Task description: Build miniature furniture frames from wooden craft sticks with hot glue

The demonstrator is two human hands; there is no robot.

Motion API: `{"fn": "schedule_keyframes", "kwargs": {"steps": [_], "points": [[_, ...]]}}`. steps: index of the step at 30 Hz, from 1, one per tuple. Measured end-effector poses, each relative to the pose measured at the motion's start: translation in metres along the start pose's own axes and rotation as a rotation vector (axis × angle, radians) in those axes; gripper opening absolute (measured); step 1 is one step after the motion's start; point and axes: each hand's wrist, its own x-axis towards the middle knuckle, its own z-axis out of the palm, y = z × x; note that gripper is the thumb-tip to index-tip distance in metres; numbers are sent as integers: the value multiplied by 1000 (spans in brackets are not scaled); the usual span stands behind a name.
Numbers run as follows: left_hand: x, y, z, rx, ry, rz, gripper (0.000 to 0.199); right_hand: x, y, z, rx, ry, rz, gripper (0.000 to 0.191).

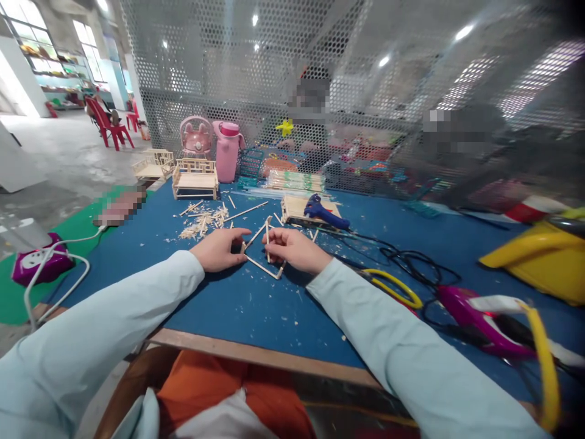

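A square frame of thin wooden sticks (262,266) lies on the blue tabletop, one corner toward me and short posts at its corners. At its left corner is my left hand (222,250), thumb and fingers curved around the corner post, the index finger lifted away. On the right side, my right hand (299,250) pinches a thin wooden stick (268,242) between thumb and fingers, held upright beside the frame. The lower end of that stick and part of the frame's right side are hidden by the fingers.
Stick scraps (205,222) are piled behind my left hand. A blue glue gun (325,213) rests on a wooden piece, its cable trailing right. Miniature stick benches (195,181), a pink bottle (227,152), a purple-handled tool (479,320) and a purple power socket (41,259) surround the work.
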Motion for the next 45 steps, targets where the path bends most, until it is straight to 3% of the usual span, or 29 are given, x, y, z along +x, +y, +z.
{"fn": "schedule_keyframes", "kwargs": {"steps": [2,7,11,14,17,21,24,28,32,38,42,45], "points": [[0,2,2,24,22,-40,47,-4,-4,-8,6,67,-83,14],[1,2,-4,66,135,-115,32,-19,-12,-37,43,433,-257,22],[-2,-8,-21,42,218,-111,32,-24,-8,-49,91,514,-248,29],[-2,-14,-27,-6,216,-96,33,-26,-10,-45,152,515,-247,45],[2,-12,-17,-47,177,-98,32,-31,-21,-32,204,478,-271,59],[11,2,7,-93,218,-161,26,-45,-41,-4,215,316,-292,59],[16,9,16,-74,259,-177,25,-50,-46,13,203,270,-318,57],[14,6,10,-163,131,-151,38,-41,-34,24,200,318,-187,60],[8,-3,0,-201,34,-161,45,-35,-25,31,178,229,24,53],[11,-4,3,-128,-12,-43,55,-78,-45,43,144,323,-125,47],[16,3,9,-16,-5,10,49,-108,-31,53,-37,93,-10,46],[21,6,14,-11,77,-43,38,-104,-11,46,-60,64,92,47]]}}
